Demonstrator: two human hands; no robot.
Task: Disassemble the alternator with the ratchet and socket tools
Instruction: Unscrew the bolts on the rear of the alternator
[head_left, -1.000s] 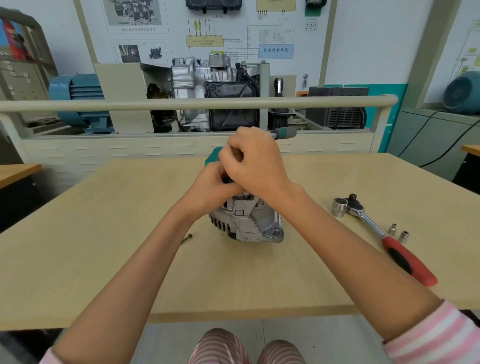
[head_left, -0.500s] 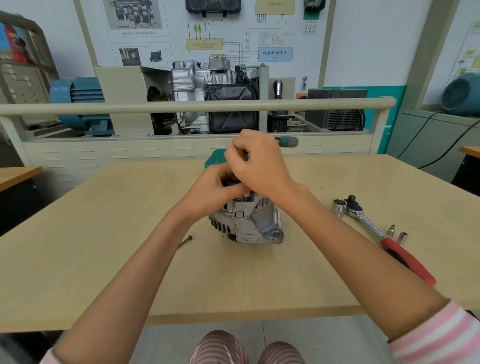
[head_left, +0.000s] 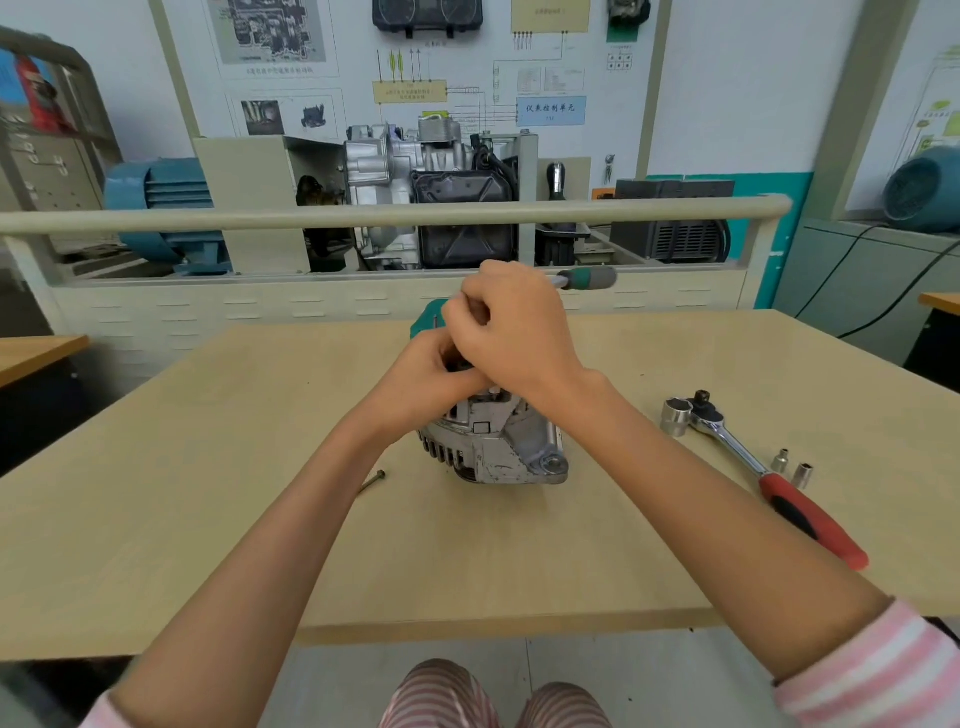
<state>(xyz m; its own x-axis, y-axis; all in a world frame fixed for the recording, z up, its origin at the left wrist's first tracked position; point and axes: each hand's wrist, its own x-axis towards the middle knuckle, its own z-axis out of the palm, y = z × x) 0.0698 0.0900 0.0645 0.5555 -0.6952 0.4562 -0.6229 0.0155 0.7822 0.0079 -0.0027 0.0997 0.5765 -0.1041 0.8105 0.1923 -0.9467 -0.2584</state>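
Head view: my right hand (head_left: 511, 332) and left hand (head_left: 423, 376), fingers curled, grip a green-handled tool (head_left: 584, 279) pointing right, over the alternator (head_left: 496, 447) mid-tabletop (head_left: 208, 493).

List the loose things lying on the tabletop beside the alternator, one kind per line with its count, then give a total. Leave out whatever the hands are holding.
Ratchet with red handle: 1
Large socket: 1
Small sockets: 2
Loose bolt: 1
Total: 5
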